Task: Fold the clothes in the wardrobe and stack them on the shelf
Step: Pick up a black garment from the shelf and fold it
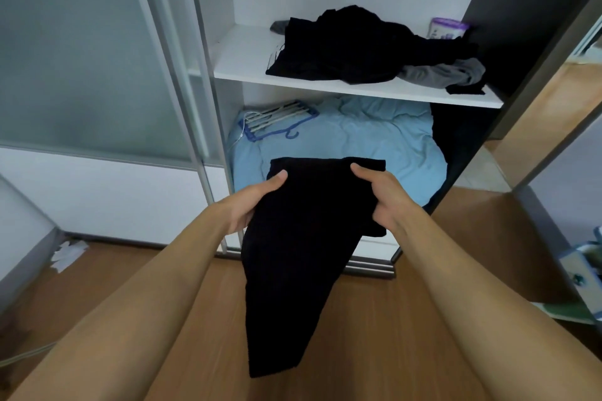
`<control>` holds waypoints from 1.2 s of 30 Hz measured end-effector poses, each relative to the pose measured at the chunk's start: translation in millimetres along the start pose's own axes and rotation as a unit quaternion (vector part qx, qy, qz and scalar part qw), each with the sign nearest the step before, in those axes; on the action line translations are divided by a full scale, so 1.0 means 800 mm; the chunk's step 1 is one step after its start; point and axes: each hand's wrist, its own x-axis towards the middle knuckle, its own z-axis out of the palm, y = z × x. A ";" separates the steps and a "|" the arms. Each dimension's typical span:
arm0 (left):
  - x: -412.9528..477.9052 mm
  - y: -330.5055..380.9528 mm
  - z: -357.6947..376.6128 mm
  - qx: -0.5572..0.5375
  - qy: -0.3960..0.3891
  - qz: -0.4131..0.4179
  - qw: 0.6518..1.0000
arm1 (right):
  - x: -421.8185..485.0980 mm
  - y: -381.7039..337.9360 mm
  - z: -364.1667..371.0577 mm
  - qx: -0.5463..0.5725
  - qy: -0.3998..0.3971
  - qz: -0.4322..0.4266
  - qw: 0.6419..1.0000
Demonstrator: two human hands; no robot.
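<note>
Open wardrobe, white shelf (247, 55) carrying a heap of dark clothes (358, 42) — left hand (257, 202) and right hand (381, 195) gripping a black garment (306, 238), dangling before blue bedding (374, 140) and hangers (277, 119).

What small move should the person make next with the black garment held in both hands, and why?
Probably fold the dangling end up toward the top edge. The left hand and right hand grip the black garment near its top, and its long end hangs loose.
</note>
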 end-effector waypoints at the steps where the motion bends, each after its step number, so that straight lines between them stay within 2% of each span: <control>1: -0.001 -0.008 0.001 0.001 -0.016 -0.004 1.000 | -0.001 -0.002 -0.002 0.005 0.005 0.016 1.000; 4: 0.000 -0.009 0.014 -0.030 0.021 0.028 0.999 | -0.005 -0.008 -0.008 0.036 0.009 0.055 0.998; 7: 0.003 0.011 0.033 -0.066 0.079 0.069 0.992 | -0.004 -0.011 -0.014 0.076 -0.023 0.036 0.996; 11: 0.003 0.035 0.048 -0.133 0.111 0.089 0.981 | -0.020 -0.004 -0.016 0.007 -0.110 0.037 0.993; 13: 0.001 0.039 0.046 -0.141 0.093 0.091 0.981 | -0.026 0.001 -0.015 -0.023 -0.125 0.019 0.992; 16: -0.002 0.033 0.032 -0.106 0.018 0.104 0.989 | -0.022 -0.002 -0.007 -0.040 -0.029 -0.039 0.998; 17: -0.002 0.029 0.026 -0.090 -0.007 0.104 0.991 | -0.020 -0.005 -0.004 -0.027 -0.003 -0.036 0.999; 19: 0.001 0.023 0.018 -0.070 -0.032 0.107 0.991 | -0.017 -0.014 0.002 -0.001 0.000 -0.009 1.000; 21: 0.005 0.023 0.016 -0.061 0.003 0.125 0.990 | -0.018 -0.025 0.006 0.012 -0.018 0.024 0.999; 23: 0.012 0.029 0.019 -0.043 0.073 0.135 0.987 | -0.019 -0.031 0.008 0.032 -0.036 0.041 0.998; 25: 0.021 0.037 0.024 -0.025 0.140 0.141 0.980 | -0.023 -0.030 0.007 0.038 -0.070 0.020 0.997; 27: 0.031 0.043 0.026 -0.029 0.196 0.127 0.972 | -0.025 -0.021 0.007 -0.004 -0.090 -0.022 0.996; 29: 0.033 0.046 0.025 -0.035 0.218 0.113 0.969 | -0.023 -0.010 0.010 -0.064 -0.063 -0.062 0.994; 32: 0.027 0.033 0.021 -0.034 0.193 0.111 0.974 | -0.013 -0.003 0.015 -0.042 0.013 -0.065 0.997; 36: 0.021 -0.003 0.017 -0.097 0.072 0.117 0.986 | -0.005 -0.007 0.016 0.033 0.049 0.035 0.998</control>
